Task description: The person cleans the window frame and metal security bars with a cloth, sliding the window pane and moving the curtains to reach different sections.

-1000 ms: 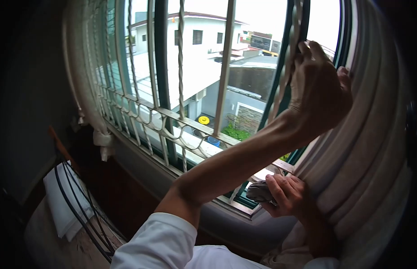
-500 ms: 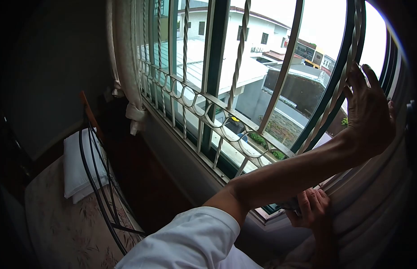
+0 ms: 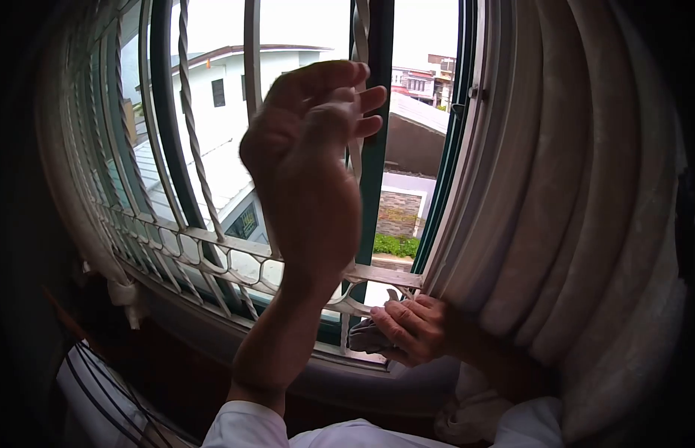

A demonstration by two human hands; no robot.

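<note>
My left hand (image 3: pixel 310 149) is raised in front of the window grille, slightly blurred. Its fingers are bent and a little apart beside a twisted metal bar (image 3: pixel 361 37), and nothing shows in them. Lower down, my right hand (image 3: pixel 413 328) is closed on a grey cloth (image 3: pixel 368 337) at the lower right corner of the grille. The cloth lies against the bars just above the sill. White scrollwork (image 3: pixel 243 269) runs across the lower grille, partly behind my left forearm.
A thick pale curtain (image 3: pixel 541 187) hangs at the right, close to my right arm. Another curtain (image 3: pixel 123 291) is knotted at the left. The dark green window frame (image 3: pixel 160 112) stands behind the bars. At the lower left are a white pillow (image 3: pixel 93 388) and thin dark metal rails.
The view has turned right. My left hand has gone from open against the bar near the right frame edge to raised mid-view with bent fingers. More of the cloth in my right hand shows.
</note>
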